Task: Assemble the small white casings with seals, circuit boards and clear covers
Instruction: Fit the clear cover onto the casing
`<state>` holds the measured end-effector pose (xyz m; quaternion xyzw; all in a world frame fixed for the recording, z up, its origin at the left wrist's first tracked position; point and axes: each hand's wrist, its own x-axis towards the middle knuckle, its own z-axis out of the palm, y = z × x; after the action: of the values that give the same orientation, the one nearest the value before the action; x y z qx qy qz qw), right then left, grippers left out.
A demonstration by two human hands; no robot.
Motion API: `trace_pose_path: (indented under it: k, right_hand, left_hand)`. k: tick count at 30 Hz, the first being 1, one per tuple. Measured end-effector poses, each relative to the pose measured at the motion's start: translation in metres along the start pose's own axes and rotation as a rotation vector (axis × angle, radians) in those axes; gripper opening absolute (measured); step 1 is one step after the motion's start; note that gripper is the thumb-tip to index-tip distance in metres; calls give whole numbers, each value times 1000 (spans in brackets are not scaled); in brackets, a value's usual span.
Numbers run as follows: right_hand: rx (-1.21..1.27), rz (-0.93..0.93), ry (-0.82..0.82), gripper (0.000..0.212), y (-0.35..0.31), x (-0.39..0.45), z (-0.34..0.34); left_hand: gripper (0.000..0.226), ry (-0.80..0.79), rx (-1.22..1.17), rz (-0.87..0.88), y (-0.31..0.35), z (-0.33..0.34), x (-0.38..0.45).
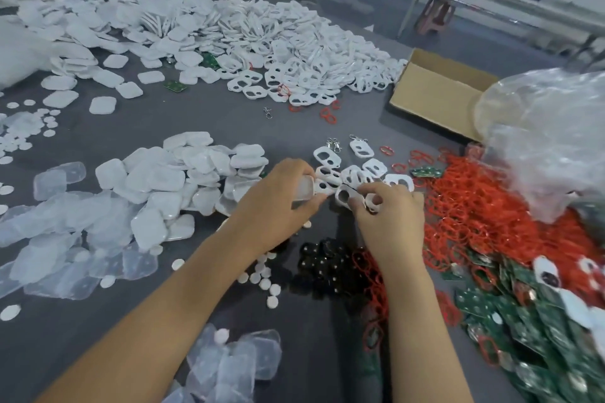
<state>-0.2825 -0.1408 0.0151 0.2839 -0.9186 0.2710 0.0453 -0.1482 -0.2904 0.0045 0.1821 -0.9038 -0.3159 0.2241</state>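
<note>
Both grips on white casings [347, 195]

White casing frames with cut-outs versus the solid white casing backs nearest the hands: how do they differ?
The white casing frames with cut-outs have holes; the solid white casing backs are unbroken. The frames form a small scatter right of the bigger heap of backs. Both are white, rounded plastic on the grey table.

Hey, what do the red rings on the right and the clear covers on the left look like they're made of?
The red rings look like rubber or silicone: thin, matte loops lying tangled and bent in a heap. The clear covers look like thin moulded plastic: translucent, slightly frosted, with soft highlights and the grey table showing through. Neither can be confirmed by sight alone.
</note>
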Motion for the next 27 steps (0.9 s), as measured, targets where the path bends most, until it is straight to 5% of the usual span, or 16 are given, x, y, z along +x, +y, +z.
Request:
trace_pose_path:
  k: [7, 13, 17, 21, 24, 27]
  right_hand:
    - [-35, -46, -71, 24, 0, 0, 5]
    - [8, -116, -114, 13, -1, 1, 0]
    - [497, -115, -94, 10, -7, 1, -2]
    - [908, -45, -266, 16, -24, -1, -4]
    - [1064, -39, -405, 14, -38, -8, -2]
    - [1165, 44, -379, 10, -45, -10, -2]
  left_hand:
    - [52, 33, 114, 41, -3, 9, -5]
    - [23, 74, -146, 95, -2, -1, -6]
    - [34, 146, -182, 77, 0, -2, -5]
    - [36, 151, -370, -19, 4, -6, -6]
    - [39, 114, -435, -13, 8, -7, -7]
    - [34, 195, -396, -1, 9, -7, -6]
